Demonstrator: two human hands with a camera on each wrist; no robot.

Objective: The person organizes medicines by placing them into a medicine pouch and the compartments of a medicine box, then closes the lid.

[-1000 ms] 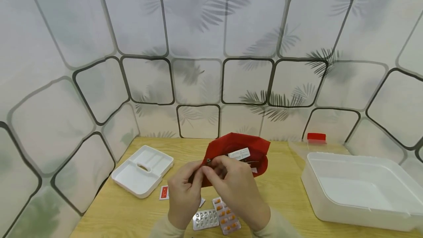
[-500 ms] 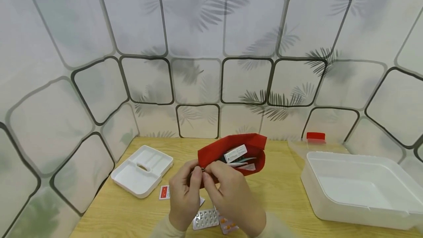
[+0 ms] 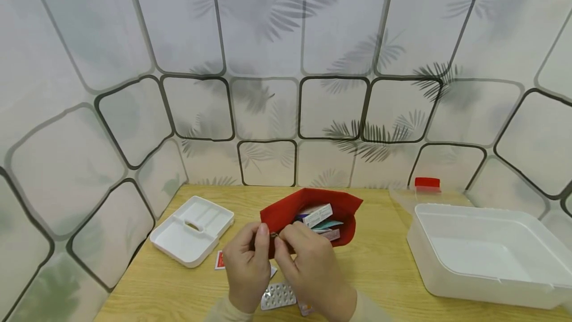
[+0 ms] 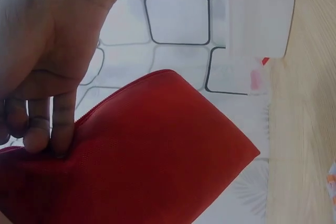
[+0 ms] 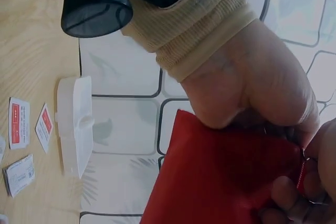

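In the head view, the left hand (image 3: pixel 248 265) and right hand (image 3: pixel 315 267) pinch the open red pouch (image 3: pixel 281 215) at its near-left corner, above the table (image 3: pixel 380 267). The left wrist view suggests soft, light cloth edged by a zip (image 4: pixel 94 109). In the right wrist view, both hands meet there, likely the firmest hold.

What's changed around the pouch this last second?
The red pouch has shifted slightly left and nearer the person, showing more contents. The right hand moved likewise, covering more of the orange blister pack. It and the left hand still grip the pouch; the white tray and large box stayed put.
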